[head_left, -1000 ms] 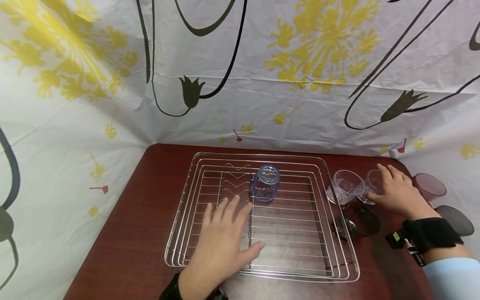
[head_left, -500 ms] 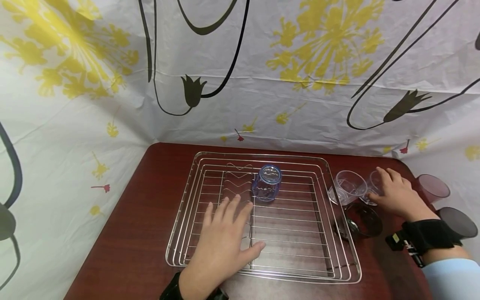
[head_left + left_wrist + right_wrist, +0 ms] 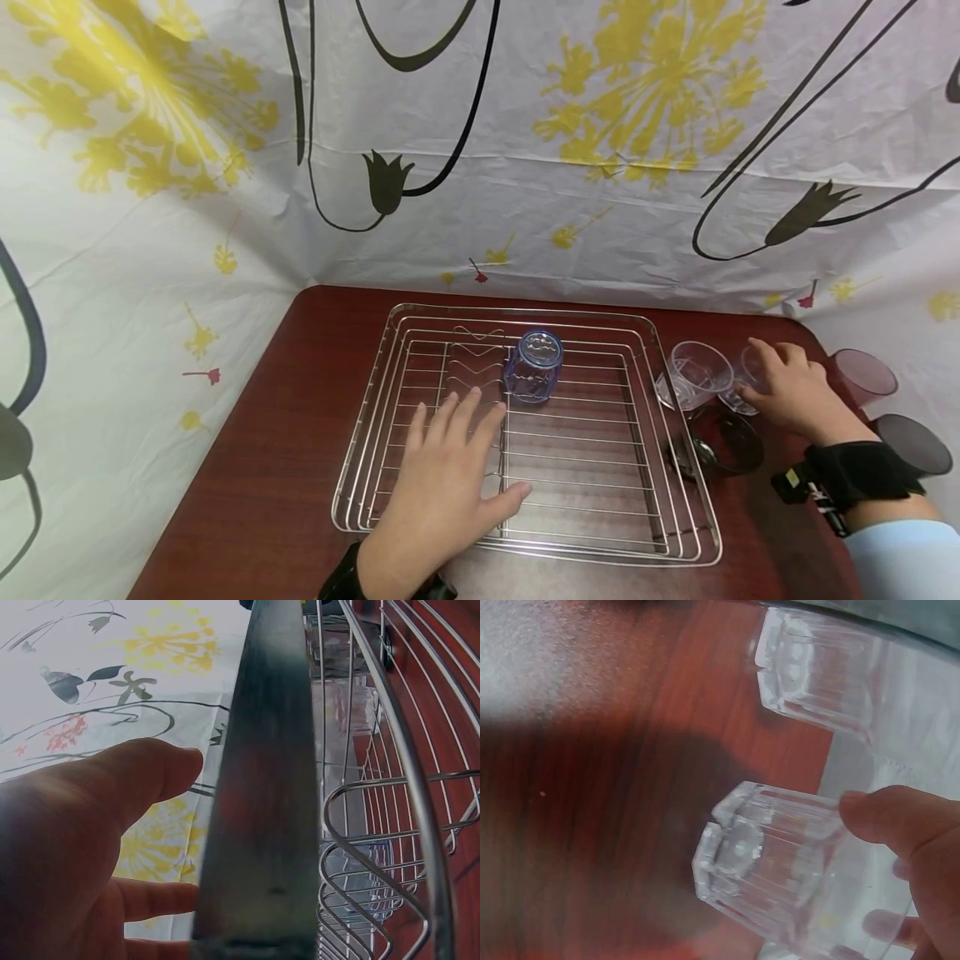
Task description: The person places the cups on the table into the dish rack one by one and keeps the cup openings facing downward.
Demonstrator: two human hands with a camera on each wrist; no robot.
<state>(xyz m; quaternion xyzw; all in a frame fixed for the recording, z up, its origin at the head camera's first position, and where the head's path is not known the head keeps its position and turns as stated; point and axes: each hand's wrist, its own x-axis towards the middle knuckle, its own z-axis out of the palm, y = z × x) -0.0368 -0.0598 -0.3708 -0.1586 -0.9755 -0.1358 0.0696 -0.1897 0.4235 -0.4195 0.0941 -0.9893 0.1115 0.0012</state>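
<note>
My right hand [image 3: 798, 392] holds a clear plastic tumbler [image 3: 769, 859] at its upper part, thumb on one side and fingers on the other. In the right wrist view the tumbler's faceted base stands close over the red-brown table. Beside it is another clear tumbler [image 3: 696, 375], just outside the wire rack [image 3: 562, 479]. My left hand [image 3: 442, 487] is spread above the rack's front left part, fingers straight, holding nothing. A blue tinted tumbler [image 3: 534, 367] sits upside down in the rack, toward the back.
A dark tinted glass [image 3: 726, 442] is by the rack's right side. Right of my right hand are a pinkish tumbler [image 3: 862, 375] and a grey one [image 3: 915, 444]. A patterned cloth [image 3: 525, 200] hangs behind the red-brown table [image 3: 247, 467].
The right hand's fingers have drawn in a little at the clear tumbler, which tilts slightly. The left hand keeps its place over the rack.
</note>
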